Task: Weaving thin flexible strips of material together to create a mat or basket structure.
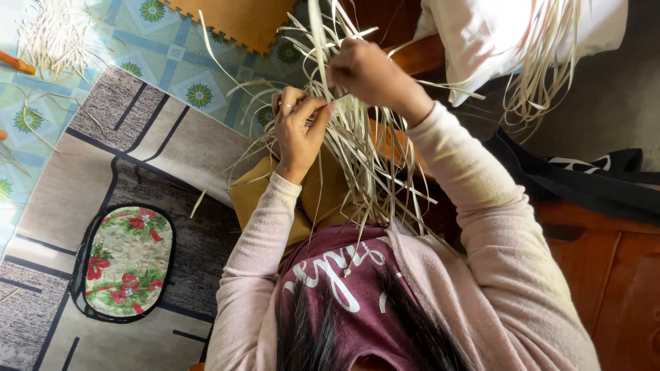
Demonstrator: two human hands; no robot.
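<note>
A bundle of pale dried straw strips (pixel 357 148) fans out over my lap. My left hand (pixel 297 130), with a ring on one finger, pinches several strips between thumb and fingers. Just up and to the right, my right hand (pixel 368 69) is closed around strips near the top of the bundle. Both arms wear pale pink sleeves. The strips' loose ends spread toward the floor and across my dark red top.
A flowered oval cushion (pixel 127 261) lies on a grey patterned rug (pixel 89 172) at left. More cut strips (pixel 55 31) lie on the tiled mat at top left. A white bag with long strips (pixel 522 41) sits at upper right, beside black cloth (pixel 591 182) and brown wooden furniture (pixel 612 275).
</note>
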